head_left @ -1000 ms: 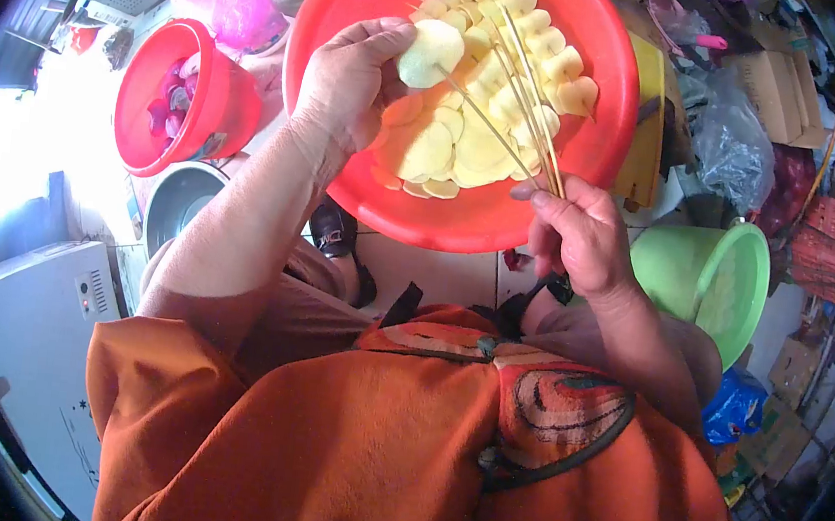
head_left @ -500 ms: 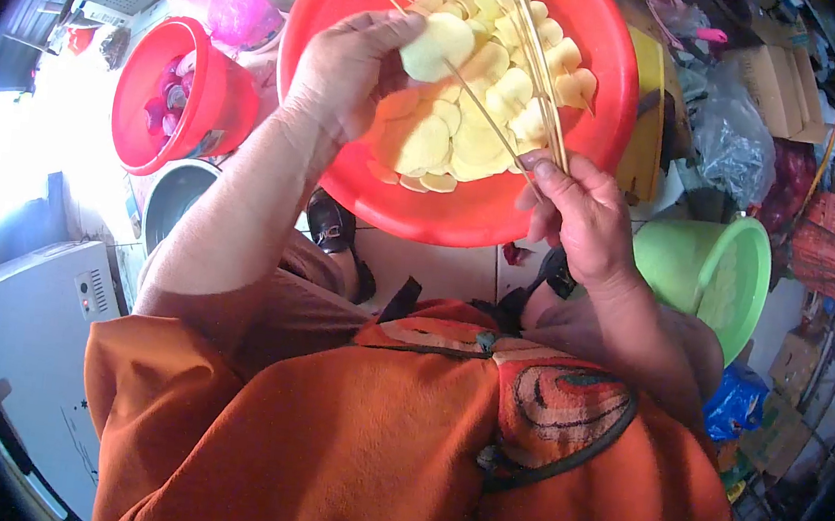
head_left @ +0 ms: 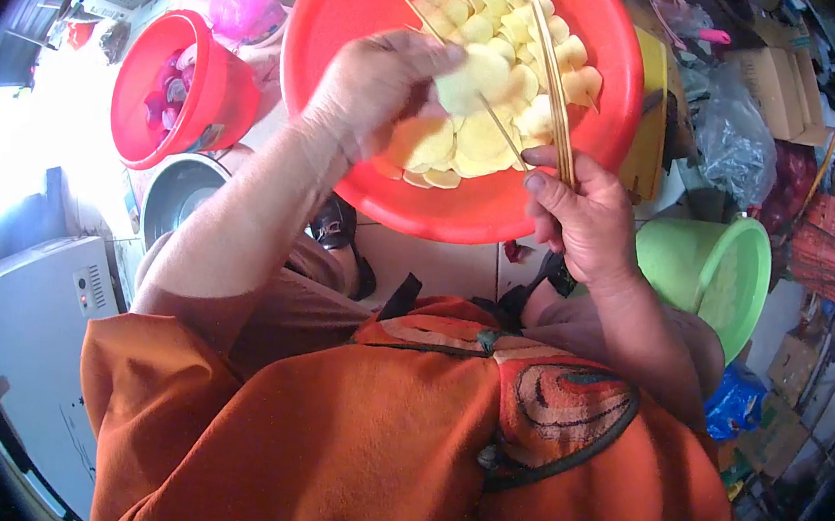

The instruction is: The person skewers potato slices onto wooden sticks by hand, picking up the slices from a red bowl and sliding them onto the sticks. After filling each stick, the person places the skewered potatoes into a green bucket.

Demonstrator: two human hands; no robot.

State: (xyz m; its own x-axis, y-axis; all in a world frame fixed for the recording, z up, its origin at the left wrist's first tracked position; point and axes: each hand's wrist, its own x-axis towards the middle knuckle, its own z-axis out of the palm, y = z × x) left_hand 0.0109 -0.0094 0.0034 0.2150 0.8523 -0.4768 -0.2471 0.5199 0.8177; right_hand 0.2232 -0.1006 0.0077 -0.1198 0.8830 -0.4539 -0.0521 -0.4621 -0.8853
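**Potato slice on a skewer above the red basin**

Head view: the left hand (head_left: 379, 81) is closed around a pale potato slice (head_left: 475, 77), thumb and fingertips pinching its edge, and holds it over the big red basin (head_left: 361, 14). A thin bamboo skewer (head_left: 457, 58) runs through the slice, its point sticking out up and to the left past the fingers. The right hand (head_left: 582, 221) is curled shut on the near end of that skewer and also grips a bundle of skewers (head_left: 555, 83) that fans up across the basin. More potato slices (head_left: 448, 148) lie heaped in the basin, some already threaded. A smaller red bucket (head_left: 216, 106) with purple pieces stands to the left, a green bucket (head_left: 737, 281) to the right, and a grey metal bowl (head_left: 177, 197) sits on the floor below the red bucket.
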